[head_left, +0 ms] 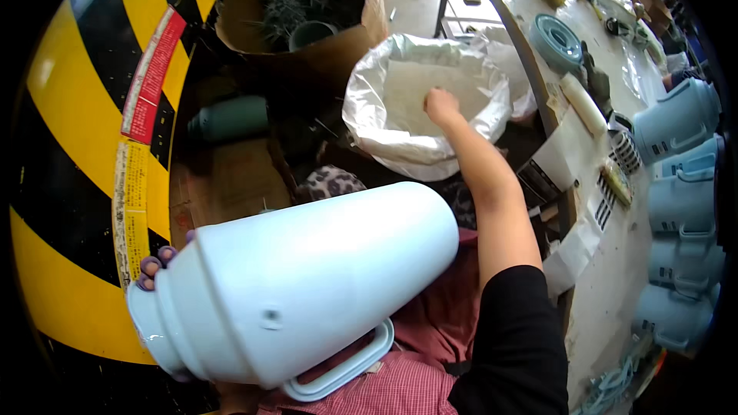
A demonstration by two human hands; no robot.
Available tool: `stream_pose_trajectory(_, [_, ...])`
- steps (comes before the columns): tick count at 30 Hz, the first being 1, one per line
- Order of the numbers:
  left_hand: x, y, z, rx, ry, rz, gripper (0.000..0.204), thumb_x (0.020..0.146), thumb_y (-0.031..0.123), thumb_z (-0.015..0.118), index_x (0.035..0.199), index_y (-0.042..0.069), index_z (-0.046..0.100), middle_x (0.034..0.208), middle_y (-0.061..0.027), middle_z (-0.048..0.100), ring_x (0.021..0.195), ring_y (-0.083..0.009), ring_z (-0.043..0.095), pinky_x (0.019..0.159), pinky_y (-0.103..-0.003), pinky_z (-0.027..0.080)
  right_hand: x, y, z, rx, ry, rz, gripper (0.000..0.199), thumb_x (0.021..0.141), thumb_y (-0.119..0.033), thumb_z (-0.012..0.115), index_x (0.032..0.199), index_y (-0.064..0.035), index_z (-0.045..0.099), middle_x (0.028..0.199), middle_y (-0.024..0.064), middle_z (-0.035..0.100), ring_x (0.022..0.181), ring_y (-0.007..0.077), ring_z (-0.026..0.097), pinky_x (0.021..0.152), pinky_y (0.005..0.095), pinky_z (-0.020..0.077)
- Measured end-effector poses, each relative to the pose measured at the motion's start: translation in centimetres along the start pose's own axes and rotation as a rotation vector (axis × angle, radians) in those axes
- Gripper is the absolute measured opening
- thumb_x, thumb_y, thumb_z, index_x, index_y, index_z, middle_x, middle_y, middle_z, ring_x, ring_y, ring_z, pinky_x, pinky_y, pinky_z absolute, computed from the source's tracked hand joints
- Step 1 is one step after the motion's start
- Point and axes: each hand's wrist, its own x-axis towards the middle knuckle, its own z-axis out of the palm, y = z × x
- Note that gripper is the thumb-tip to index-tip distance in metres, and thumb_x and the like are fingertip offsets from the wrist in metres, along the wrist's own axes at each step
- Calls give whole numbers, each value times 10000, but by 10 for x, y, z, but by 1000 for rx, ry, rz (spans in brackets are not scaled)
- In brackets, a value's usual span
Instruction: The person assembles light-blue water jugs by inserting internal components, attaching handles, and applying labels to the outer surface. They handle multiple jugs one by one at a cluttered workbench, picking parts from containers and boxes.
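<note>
left hand [151,267] is gripping the blue jug [323,273], seven o'clock; right hand [441,106] is hovering curled at the white bag [366,104], one o'clock, grip i can't tell; i'm seemingly reaching, next needing a steady jug.

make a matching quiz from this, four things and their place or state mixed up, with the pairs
1. left hand
2. right hand
3. green jug
4. cardboard box

a. lying on its side
b. gripping the pale blue jug
c. with tangled scraps inside
d. at the white bag

Pairs: 1-b, 2-d, 3-a, 4-c
</note>
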Motion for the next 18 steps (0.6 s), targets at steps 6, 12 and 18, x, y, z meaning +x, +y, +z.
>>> stream_pose_trajectory(6, [12, 65, 110, -284, -838, 91, 807, 784, 514, 837, 1259, -76, 557, 1211, -187, 625, 1112, -352, 637, 985, -552, 466, -18, 18, -33, 291, -96, -149, 217, 866, -174, 638, 974, -32, 761, 1008, 224, 723, 975, 393, 695, 888, 458, 549])
stream_pose_trajectory(12, [-15, 84, 125, -246, -874, 117, 939, 768, 503, 853, 1408, -46, 439, 1314, -223, 550, 1205, -382, 584, 1057, -547, 412, -158, -18, -154, 513, 436, -324, 280, 962, -144, 615, 1198, -16, 695, 1018, 215, 634, 859, 372, 667, 802, 441, 521])
stream_pose_trajectory(18, [54, 106, 111, 214, -660, 615, 675, 732, 277, 885, 1339, 316, 592, 1461, -107, 472, 1335, -459, 447, 1132, -610, 333, -358, -112, -307, 1028, 21, -363, 301, 942, 30, 604, 1220, 3, 717, 914, 40, 554, 741, 67, 532, 615, 216, 457])
